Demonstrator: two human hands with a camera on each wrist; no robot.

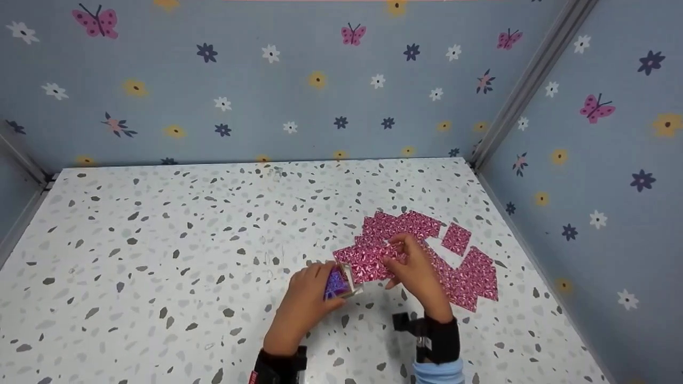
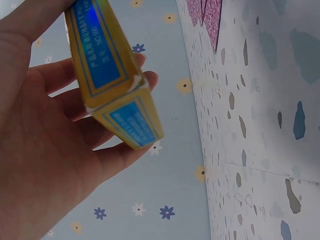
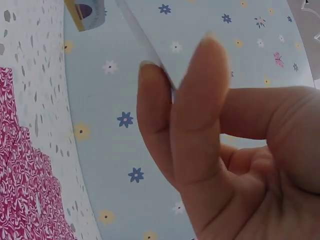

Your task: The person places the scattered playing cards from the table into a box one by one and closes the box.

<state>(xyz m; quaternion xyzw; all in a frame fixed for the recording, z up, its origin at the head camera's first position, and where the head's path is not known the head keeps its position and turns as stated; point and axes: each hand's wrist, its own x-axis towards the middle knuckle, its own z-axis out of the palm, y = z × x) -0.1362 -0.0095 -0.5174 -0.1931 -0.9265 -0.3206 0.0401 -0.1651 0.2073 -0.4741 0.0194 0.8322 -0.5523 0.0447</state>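
My left hand (image 1: pixel 307 296) grips a small playing-card box, its purple face (image 1: pixel 336 282) showing in the head view. In the left wrist view the box (image 2: pixel 102 55) looks yellow with blue printed panels, and fingers wrap behind it. To its right, my right hand (image 1: pixel 417 272) pinches a pink-patterned playing card (image 1: pixel 368 266) near the box's open end. The right wrist view shows that card (image 3: pixel 142 37) nearly edge-on between thumb and finger. Behind and beside the right hand lie several pink-backed cards (image 1: pixel 475 272), spread face down and overlapping.
The speckled white table (image 1: pixel 160 256) extends left of the hands. Blue flowered panels stand at the back (image 1: pixel 256 80) and along the right side (image 1: pixel 603 160). One pink card (image 1: pixel 457 239) lies slightly apart at the right rear of the spread.
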